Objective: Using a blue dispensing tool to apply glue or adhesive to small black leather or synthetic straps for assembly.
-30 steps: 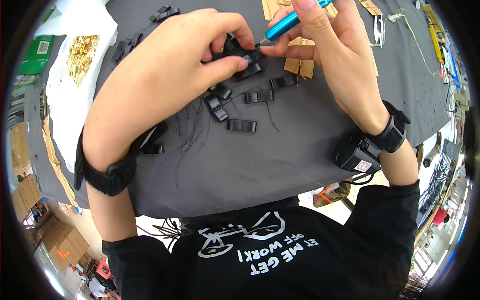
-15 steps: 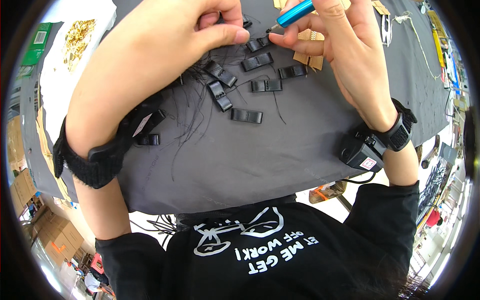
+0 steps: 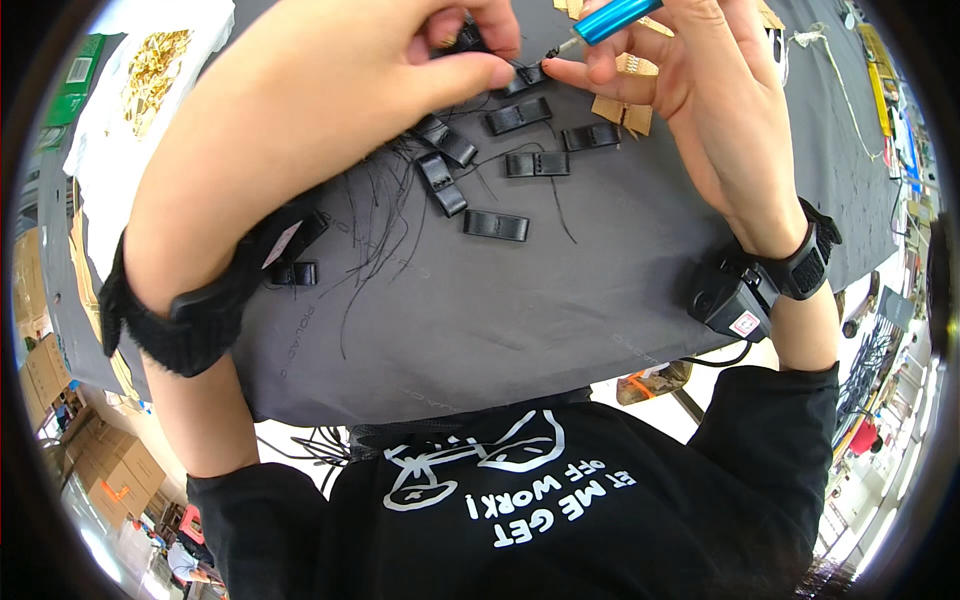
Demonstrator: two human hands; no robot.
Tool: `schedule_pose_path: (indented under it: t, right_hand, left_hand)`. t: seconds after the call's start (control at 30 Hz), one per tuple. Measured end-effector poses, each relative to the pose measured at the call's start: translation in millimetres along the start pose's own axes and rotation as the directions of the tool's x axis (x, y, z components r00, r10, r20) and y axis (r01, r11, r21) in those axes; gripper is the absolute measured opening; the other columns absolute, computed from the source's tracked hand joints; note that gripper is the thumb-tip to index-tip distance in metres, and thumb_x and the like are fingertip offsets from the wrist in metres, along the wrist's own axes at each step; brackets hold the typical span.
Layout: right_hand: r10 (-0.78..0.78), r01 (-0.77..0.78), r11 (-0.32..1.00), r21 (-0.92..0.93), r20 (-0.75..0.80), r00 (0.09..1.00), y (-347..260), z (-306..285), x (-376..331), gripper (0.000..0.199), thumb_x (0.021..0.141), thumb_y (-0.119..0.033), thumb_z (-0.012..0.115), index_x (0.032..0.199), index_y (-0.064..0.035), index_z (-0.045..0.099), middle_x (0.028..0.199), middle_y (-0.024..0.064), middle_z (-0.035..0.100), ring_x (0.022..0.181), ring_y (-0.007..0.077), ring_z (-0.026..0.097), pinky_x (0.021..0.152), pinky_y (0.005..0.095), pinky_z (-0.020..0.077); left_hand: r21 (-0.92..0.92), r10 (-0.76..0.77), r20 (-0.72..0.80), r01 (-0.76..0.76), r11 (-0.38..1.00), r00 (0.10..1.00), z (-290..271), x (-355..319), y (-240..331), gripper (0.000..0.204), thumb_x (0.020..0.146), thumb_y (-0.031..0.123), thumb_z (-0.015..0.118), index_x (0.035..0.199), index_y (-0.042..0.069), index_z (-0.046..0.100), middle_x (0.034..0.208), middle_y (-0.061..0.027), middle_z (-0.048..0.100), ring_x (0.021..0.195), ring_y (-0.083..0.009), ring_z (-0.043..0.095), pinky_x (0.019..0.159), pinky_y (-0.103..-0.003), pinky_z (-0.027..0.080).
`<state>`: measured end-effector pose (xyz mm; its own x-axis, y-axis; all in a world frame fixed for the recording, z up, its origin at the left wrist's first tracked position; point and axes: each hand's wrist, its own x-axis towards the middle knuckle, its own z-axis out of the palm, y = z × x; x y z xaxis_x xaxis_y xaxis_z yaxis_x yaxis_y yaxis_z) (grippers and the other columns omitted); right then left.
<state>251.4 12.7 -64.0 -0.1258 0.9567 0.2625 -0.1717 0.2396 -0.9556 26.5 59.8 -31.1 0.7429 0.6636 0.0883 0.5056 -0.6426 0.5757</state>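
In my right hand (image 3: 715, 130) is a slim blue-handled tool (image 3: 612, 18) with a thin metal tip. The tip meets a small dark bit at the edge of a black leather loop (image 3: 524, 80). One of my right fingertips is beside that loop. My left hand (image 3: 450, 75) is closed, its thumb against the loop's left end; part of its grip is hidden. Another black piece (image 3: 466, 40) shows behind the left fingers. Nearer me lie several similar black loops (image 3: 497, 225), some with loose black threads (image 3: 375, 225).
Gold-coloured metal pieces (image 3: 158, 75) lie on white plastic (image 3: 105, 130) at the far left. Tan pieces (image 3: 622, 113) are beside my right hand. A pale cord (image 3: 835, 75) lies at the right. The dark table cover (image 3: 480, 330) reaches close to my body.
Both hands have shifted slightly to the right, with the blue tool and the worked loop. The other loops lie almost as before.
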Motion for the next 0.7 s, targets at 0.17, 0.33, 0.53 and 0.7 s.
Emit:
schedule_pose_path:
  t: [0.17, 0.33, 0.53, 0.7]
  right_hand:
    - [0.282, -0.255, 0.937, 0.237, -0.089, 0.955, -25.2, 11.6, -1.6, 0.023, 0.111, -0.031, 0.048, 0.121, -0.0107, 0.045, 0.093, 0.0112, 0.066, 0.076, 0.0187, 0.069, 0.079, 0.0403, 0.0639]
    - [0.263, -0.245, 0.958, 0.148, -0.115, 0.958, -20.3, 10.4, -4.3, 0.025, 0.111, -0.032, 0.048, 0.125, -0.0119, 0.045, 0.096, 0.0106, 0.066, 0.079, 0.0183, 0.069, 0.08, 0.0413, 0.0641]
    - [0.336, -0.304, 0.896, 0.325, -0.044, 0.941, -24.7, 6.0, -4.2, 0.026, 0.111, -0.033, 0.048, 0.126, -0.0132, 0.044, 0.097, 0.0096, 0.065, 0.079, 0.0171, 0.069, 0.084, 0.0427, 0.0643]
    - [0.295, -0.283, 0.953, 0.109, -0.129, 0.947, -22.2, 9.6, -3.3, 0.024, 0.11, -0.032, 0.049, 0.121, -0.0109, 0.042, 0.094, 0.0081, 0.065, 0.079, 0.014, 0.068, 0.08, 0.0406, 0.0659]
  left_hand:
    - [0.033, 0.013, -0.004, -0.013, 0.999, 1.0, 1.2, 3.6, 9.0, 0.017, 0.088, 0.013, 0.076, 0.095, -0.001, 0.068, 0.071, 0.0006, 0.042, 0.069, -0.0092, 0.04, 0.062, -0.028, 0.035]
    - [-0.077, -0.042, -0.001, 0.042, 0.996, 0.999, 7.2, 10.3, -0.2, 0.014, 0.09, 0.011, 0.073, 0.094, -0.001, 0.068, 0.069, -0.0019, 0.055, 0.066, -0.0097, 0.044, 0.06, -0.029, 0.038]
    - [0.019, -0.021, -0.003, 0.021, 1.0, 1.0, 5.5, 7.8, 6.7, 0.015, 0.094, 0.012, 0.068, 0.092, -0.002, 0.065, 0.068, -0.0045, 0.054, 0.065, -0.0123, 0.045, 0.059, -0.031, 0.038]
    - [-0.004, -0.057, 0.01, 0.057, 0.998, 0.998, 5.7, 5.7, 6.8, 0.018, 0.096, 0.015, 0.067, 0.092, -0.002, 0.062, 0.07, -0.0044, 0.049, 0.065, -0.0139, 0.044, 0.061, -0.031, 0.038]
